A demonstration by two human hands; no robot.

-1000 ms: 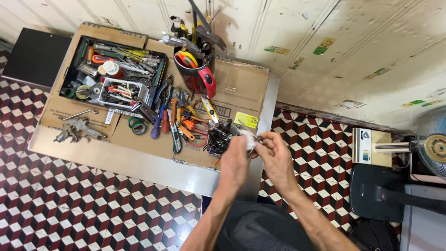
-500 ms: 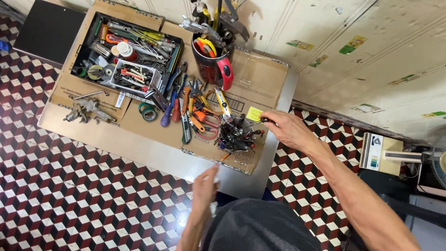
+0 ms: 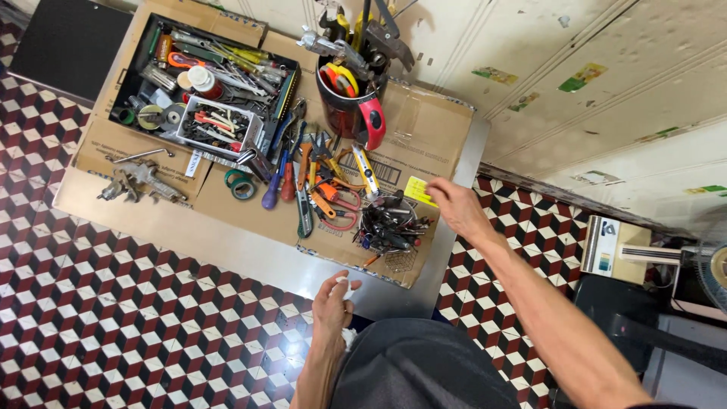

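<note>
My right hand [image 3: 457, 206] reaches out over the cardboard-covered table [image 3: 424, 129], fingers curled beside a small yellow card [image 3: 419, 191] and a mesh cup of small bits [image 3: 388, 224]; whether it holds anything is not clear. My left hand [image 3: 333, 303] hangs low near the table's front edge, pinching a small white object [image 3: 342, 282] between its fingertips. Pliers, screwdrivers and cutters [image 3: 310, 178] lie spread left of the cup.
A black tray of tools [image 3: 204, 83] sits at the table's left, with a spray gun [image 3: 140, 182] in front and a dark pot of large tools [image 3: 352, 98] at the back. Red, white and black tiles cover the floor [image 3: 129, 318]. A fan [image 3: 708, 265] stands at right.
My hands, held together over the table's front a second ago, have parted. The right went out to the yellow card; the left dropped toward my lap with the white object.
</note>
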